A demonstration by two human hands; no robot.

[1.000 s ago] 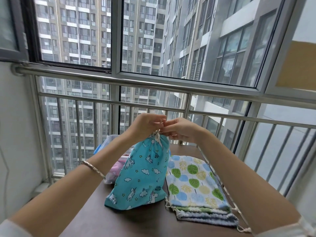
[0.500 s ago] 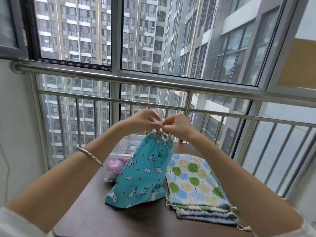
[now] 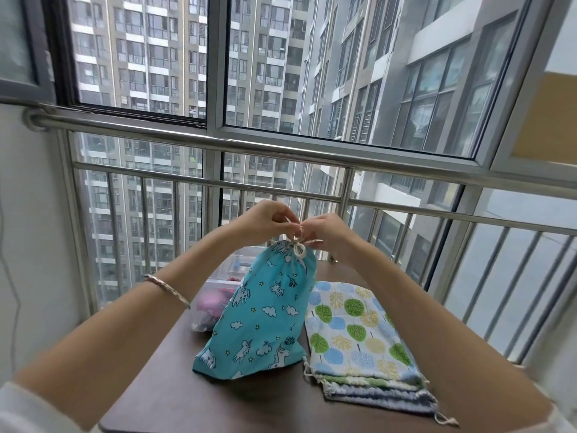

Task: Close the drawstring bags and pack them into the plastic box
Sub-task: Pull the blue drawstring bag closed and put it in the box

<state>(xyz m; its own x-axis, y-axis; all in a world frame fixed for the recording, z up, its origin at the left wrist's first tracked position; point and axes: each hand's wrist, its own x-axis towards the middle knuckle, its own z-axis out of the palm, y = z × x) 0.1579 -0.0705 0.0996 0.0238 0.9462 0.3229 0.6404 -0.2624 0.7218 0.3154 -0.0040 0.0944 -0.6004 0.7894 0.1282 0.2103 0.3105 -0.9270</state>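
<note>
A teal drawstring bag [image 3: 263,320] with white unicorns and clouds stands upright in the middle of the brown table [image 3: 175,398], its mouth gathered tight. A white cord [image 3: 298,249] is looped at its neck. My left hand [image 3: 265,221] and my right hand [image 3: 323,231] pinch the cord ends just above the neck, close together. To the right lies a flat stack of bags, the top one [image 3: 356,329] white with green and blue trees. The clear plastic box [image 3: 223,281] stands behind the teal bag, partly hidden, with pink items inside.
A steel railing [image 3: 281,151] and large windows run right behind the table's far edge. A white wall [image 3: 34,245] stands on the left. A loose cord end [image 3: 446,420] of the stack reaches the table's near right corner.
Both hands have risen a little with the cord ends. The cord at the bag's neck now shows a loop. The bag stands slightly taller and the box behind it shows more.
</note>
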